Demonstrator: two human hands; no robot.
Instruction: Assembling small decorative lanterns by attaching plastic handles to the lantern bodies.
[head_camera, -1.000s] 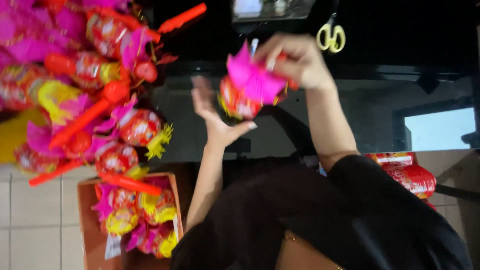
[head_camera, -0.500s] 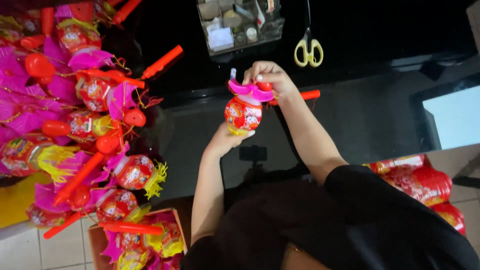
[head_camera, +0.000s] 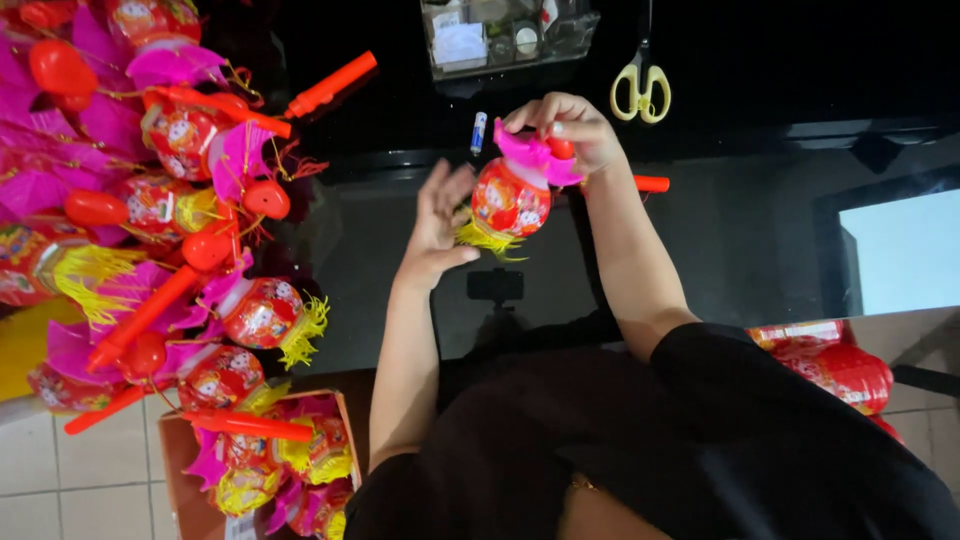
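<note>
I look down at a black table (head_camera: 760, 60) from far away. In the middle of the frame, a bit above center, is a little round red lantern (head_camera: 510, 198). It has a pink paper top (head_camera: 525, 155) and a yellow fringe (head_camera: 480, 238) at the bottom. It is up in the air, not resting on the table.

The right hand (head_camera: 565, 130) is closed around the top of the lantern, and its fingers pinch the pink paper and a small red knob there. A red stick (head_camera: 650, 184) pokes out to the right, behind that wrist. The left hand (head_camera: 440, 215) is open, palm turned to the lantern, fingers spread. It is just beside the lantern's left side and may touch the fringe; I cannot tell for sure.

To do this well, I think the pinch on top should be soft, because the paper can tear. The open hand should hold the round part steady from the side and not squash the fringe.

Yellow scissors (head_camera: 640, 92) lie near the top right, and a clear box (head_camera: 510, 35) sits at the top middle. A big pile of lanterns (head_camera: 180, 220) fills the left side, with more in a brown box (head_camera: 180, 460) at the lower left.
</note>
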